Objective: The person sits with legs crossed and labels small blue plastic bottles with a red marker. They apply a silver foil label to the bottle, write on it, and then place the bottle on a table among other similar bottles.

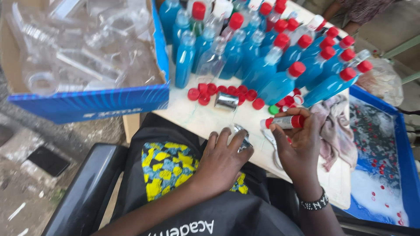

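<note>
I see a small shiny silver piece [242, 135] pinched at the table edge, partly hidden by fingers (its exact shape I cannot tell), and a slim pale tube with red caps [285, 122] held lying nearly level just beside it

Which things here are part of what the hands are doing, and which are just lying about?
In hand:
left hand, shiny foil piece
right hand, red-capped tube

Lying about:
pink rag
box of clear bottles
blue tub

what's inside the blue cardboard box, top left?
The blue cardboard box holds a heap of empty clear plastic bottles, lying jumbled and uncapped as far as shows. The heap covers the box floor, so anything beneath it cannot be seen.
</note>
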